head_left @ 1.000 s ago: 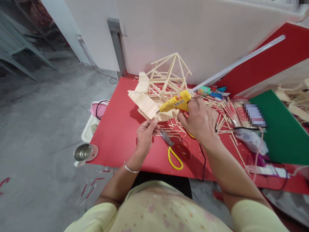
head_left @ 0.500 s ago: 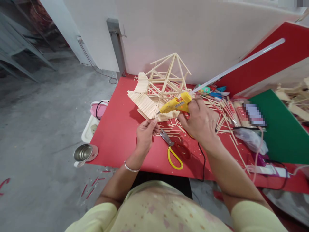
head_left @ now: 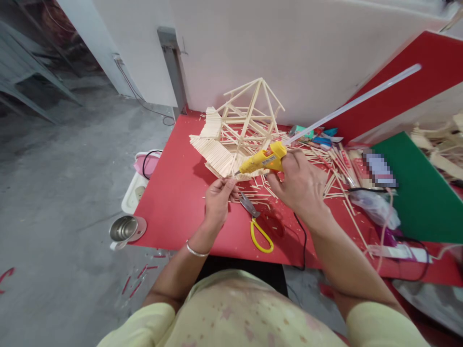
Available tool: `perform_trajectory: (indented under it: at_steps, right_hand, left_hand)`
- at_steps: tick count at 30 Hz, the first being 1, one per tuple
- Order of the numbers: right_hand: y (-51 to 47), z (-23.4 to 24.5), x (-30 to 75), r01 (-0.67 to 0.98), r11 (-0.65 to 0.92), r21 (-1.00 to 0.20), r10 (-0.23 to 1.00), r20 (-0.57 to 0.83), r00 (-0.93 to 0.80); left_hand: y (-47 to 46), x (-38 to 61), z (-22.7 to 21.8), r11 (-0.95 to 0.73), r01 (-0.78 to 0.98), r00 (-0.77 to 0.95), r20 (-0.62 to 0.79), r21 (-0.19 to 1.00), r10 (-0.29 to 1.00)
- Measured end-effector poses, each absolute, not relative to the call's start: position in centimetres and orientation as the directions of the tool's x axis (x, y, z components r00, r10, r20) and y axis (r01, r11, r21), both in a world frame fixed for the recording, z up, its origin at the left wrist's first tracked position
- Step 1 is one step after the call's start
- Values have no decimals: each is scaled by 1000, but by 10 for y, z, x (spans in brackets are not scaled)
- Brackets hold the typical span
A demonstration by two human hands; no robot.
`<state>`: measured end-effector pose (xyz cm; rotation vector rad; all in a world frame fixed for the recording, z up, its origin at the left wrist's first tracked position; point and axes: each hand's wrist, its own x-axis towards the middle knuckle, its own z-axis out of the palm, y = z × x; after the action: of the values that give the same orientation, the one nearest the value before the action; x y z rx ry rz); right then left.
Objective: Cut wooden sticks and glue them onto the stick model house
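Note:
My right hand [head_left: 303,180] is wrapped round a yellow hot glue gun [head_left: 263,160], with a long clear glue stick [head_left: 354,105] jutting from its back. The gun's nozzle points down-left at the near corner of a house-like frame of wooden sticks [head_left: 249,115]. Rows of sticks laid side by side form a roof-like panel [head_left: 215,153] on the frame's near left. My left hand [head_left: 220,195] pinches at that corner, close to the nozzle; what lies between its fingertips is too small to make out. Yellow-handled scissors [head_left: 261,233] lie just right of my left hand.
Loose sticks [head_left: 329,164] are scattered over the red tabletop [head_left: 162,193]. A metal mug [head_left: 126,230] is by the left edge, near a white power strip [head_left: 133,193]. To the right lie a plastic bag [head_left: 376,207] and a green board [head_left: 427,193]. A wall stands behind.
The glue gun has dipped slightly, its nozzle now lower and nearer my left fingertips. The left hand keeps its pinch, and the camera view has shifted a little.

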<state>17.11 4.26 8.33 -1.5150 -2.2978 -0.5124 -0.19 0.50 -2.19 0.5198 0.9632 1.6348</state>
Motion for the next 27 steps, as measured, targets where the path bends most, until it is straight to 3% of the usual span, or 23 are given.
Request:
perform_trajectory:
  at_steps: [11, 22, 27]
  right_hand:
    - [39, 79, 178, 921, 355, 160, 772, 505, -386]
    - [37, 77, 178, 926, 352, 133, 784, 498, -370]
    - [26, 77, 188, 968, 243, 67, 823, 513, -243]
  left_hand:
    - [8, 0, -22, -39, -567, -290, -155, 823, 944]
    - [9, -1, -23, -50, -545, -305, -143, 837, 941]
    - [9, -2, -24, -51, -515, -306, -128, 856, 943]
